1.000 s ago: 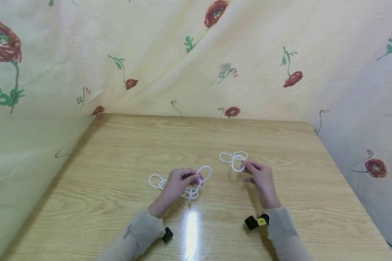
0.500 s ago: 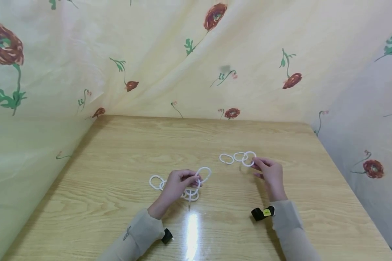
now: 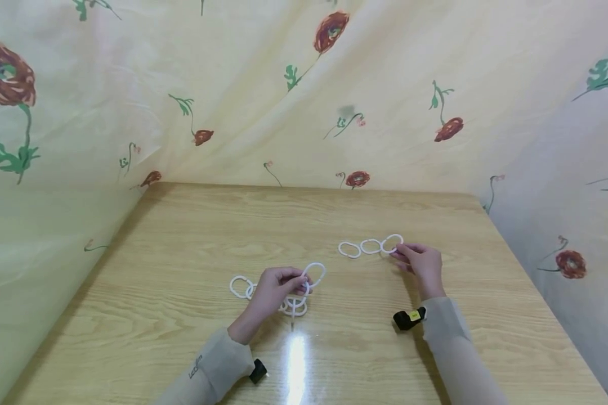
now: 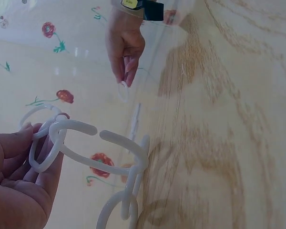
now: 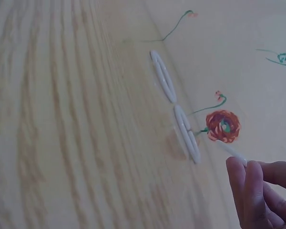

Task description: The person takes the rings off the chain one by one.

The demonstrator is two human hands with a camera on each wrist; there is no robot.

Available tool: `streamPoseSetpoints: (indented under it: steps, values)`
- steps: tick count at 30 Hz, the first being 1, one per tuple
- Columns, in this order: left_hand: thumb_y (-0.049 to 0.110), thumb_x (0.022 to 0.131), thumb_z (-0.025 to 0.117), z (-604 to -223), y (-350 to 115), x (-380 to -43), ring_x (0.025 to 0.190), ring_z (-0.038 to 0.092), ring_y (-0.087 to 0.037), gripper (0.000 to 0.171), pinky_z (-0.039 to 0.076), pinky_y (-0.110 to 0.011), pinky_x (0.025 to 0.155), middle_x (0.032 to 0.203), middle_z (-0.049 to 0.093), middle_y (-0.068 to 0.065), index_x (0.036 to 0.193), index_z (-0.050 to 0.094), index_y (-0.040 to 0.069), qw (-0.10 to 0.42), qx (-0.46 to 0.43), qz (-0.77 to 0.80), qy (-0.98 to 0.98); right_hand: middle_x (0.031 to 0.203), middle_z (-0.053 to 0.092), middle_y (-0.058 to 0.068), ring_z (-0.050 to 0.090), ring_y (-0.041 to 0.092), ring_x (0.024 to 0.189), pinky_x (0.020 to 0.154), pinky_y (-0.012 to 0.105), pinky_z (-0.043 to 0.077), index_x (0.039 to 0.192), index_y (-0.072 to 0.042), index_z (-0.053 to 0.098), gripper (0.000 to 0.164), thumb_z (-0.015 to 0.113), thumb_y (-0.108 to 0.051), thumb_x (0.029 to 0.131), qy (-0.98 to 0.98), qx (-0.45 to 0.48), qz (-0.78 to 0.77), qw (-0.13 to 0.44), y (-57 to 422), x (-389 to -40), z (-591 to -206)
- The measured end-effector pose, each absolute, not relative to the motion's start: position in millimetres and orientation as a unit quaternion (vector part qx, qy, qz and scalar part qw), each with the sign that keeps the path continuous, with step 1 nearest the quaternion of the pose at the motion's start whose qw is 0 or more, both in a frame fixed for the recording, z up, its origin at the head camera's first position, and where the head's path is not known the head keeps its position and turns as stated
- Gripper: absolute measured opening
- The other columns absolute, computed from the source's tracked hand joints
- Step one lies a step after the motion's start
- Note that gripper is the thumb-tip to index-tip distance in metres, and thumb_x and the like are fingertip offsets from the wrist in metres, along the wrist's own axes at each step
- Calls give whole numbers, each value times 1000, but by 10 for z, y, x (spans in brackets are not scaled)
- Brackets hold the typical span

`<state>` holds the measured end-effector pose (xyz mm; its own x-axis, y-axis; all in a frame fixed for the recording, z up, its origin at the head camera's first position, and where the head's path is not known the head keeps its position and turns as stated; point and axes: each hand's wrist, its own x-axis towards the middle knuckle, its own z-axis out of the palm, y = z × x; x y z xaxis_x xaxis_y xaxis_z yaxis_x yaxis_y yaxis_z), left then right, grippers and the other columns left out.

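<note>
My left hand [image 3: 276, 289] pinches a chain of white plastic links between thumb and fingers. One link [image 3: 325, 273] stands up past the fingertips; others hang below onto the table, and an end link [image 3: 231, 286] shows left of the hand. Part of the chain is hidden behind the hand. In the left wrist view, a hanging link [image 4: 97, 164] has a small gap in its side. Farther right, my right hand [image 3: 421, 267] pinches the edge of a single white link [image 3: 383, 247], beside two links lying in a row, the middle one [image 3: 371, 239] and the left one [image 3: 349, 257].
The wood-grain table [image 3: 192, 225] reaches back to a flowered cloth [image 3: 258, 101], which also hangs along the left and right sides. A bright light reflection [image 3: 296, 365] lies on the tabletop near the front. Each wrist carries a small black camera [image 3: 405, 320].
My right hand has moved right with its link, from overlapping the middle link to the right end of the row, where it now tilts flatter. The left hand keeps its place.
</note>
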<state>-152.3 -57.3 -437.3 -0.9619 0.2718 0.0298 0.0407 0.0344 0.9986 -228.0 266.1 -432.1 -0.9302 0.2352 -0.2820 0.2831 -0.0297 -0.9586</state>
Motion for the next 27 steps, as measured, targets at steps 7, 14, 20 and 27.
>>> streamPoseSetpoints:
  steps: [7,14,20,27]
  values:
    - [-2,93,58,-4381,-578,-1524,72,66,-1,19,61,-20,72,99,68,-33,103,64,-17,91,103,692,709,60,69,-11,69,1,59,55,15,57,99,-2,61,5,61,-3,94,688,207,-696,14,2652,-2357,-4386]
    - [-2,93,59,-4376,-555,-1534,80,73,-21,19,61,-23,74,100,68,-33,104,65,-16,86,92,698,705,61,69,-10,69,3,60,58,17,59,105,1,57,12,59,-3,94,681,210,-702,18,2652,-2369,-4383]
    - [-1,93,58,-4341,-525,-1551,87,72,-35,20,61,-24,75,102,67,-35,105,64,-16,85,102,701,701,62,69,-9,70,5,61,61,19,60,113,5,54,19,57,-2,96,685,207,-698,30,2682,-2389,-4399]
    - [-1,94,58,-4291,-512,-1569,85,73,-29,21,61,-25,76,103,67,-34,107,63,-17,91,104,704,696,63,70,-7,71,6,61,61,21,61,115,6,54,21,57,0,95,673,213,-707,38,2710,-2412,-4423]
